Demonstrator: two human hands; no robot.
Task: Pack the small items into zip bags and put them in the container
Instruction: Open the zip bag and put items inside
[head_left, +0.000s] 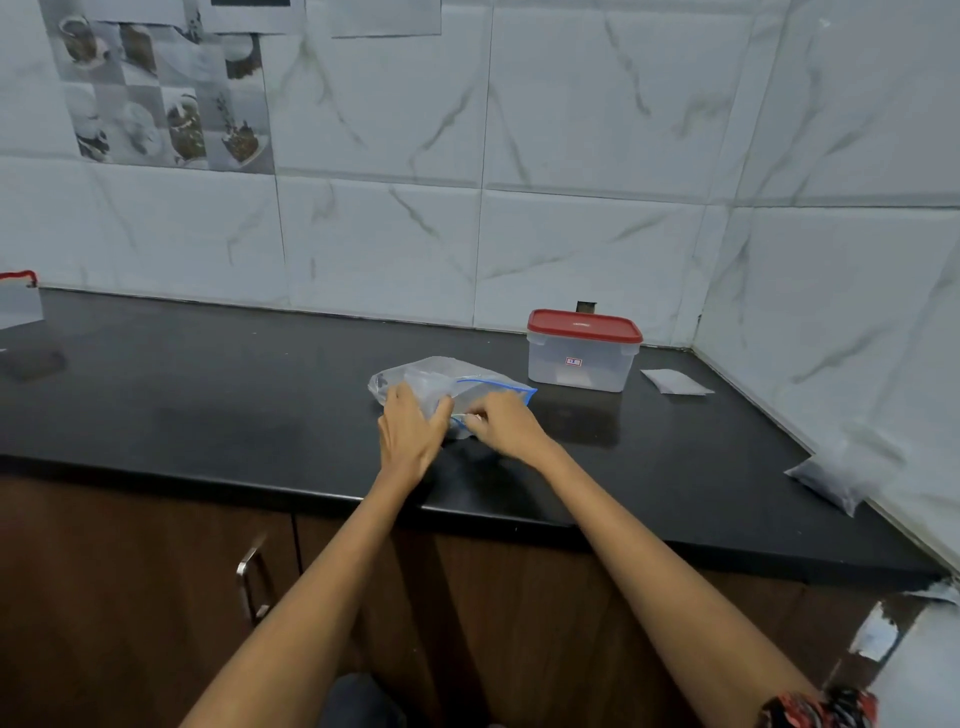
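Observation:
A clear zip bag (447, 379) with a blue zip strip lies on the black counter (208, 395), a little left of a clear plastic container (582, 361) whose red lid is on. My left hand (413, 426) rests flat on the bag's near left part. My right hand (501, 421) pinches the bag's near edge by the zip strip. What is inside the bag is too faint to tell.
A flat clear bag (675, 382) lies right of the container near the corner. Another plastic bag (826, 478) leans against the right wall. A clear box with a red handle (18, 301) sits at the far left. Cabinet doors with a metal handle (252, 587) are below the counter.

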